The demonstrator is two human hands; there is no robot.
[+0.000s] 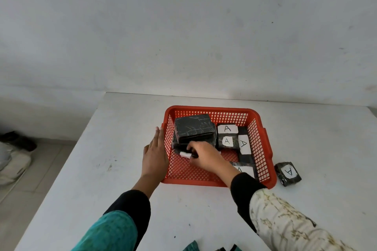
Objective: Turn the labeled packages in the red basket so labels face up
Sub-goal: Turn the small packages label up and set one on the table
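A red basket [263,144] stands on the white table [102,159]. At its far left a large black package [193,127] lies on top of another, no label showing. My right hand [204,155] reaches into the basket and is shut on a small black package [186,154] with a white label edge showing below the stack. My left hand [155,155] lies flat and open against the basket's outer left wall. Three packages with white "A" labels face up at the right: one at the back [227,129], one in the middle [226,141], one beside it [244,144]. Another labelled package [244,170] is partly hidden by my right forearm.
One small black package with an "A" label [288,173] lies on the table just outside the basket's right front corner. A grey wall rises behind the table. The table's left edge drops to a tiled floor with cloth bundles [12,161].
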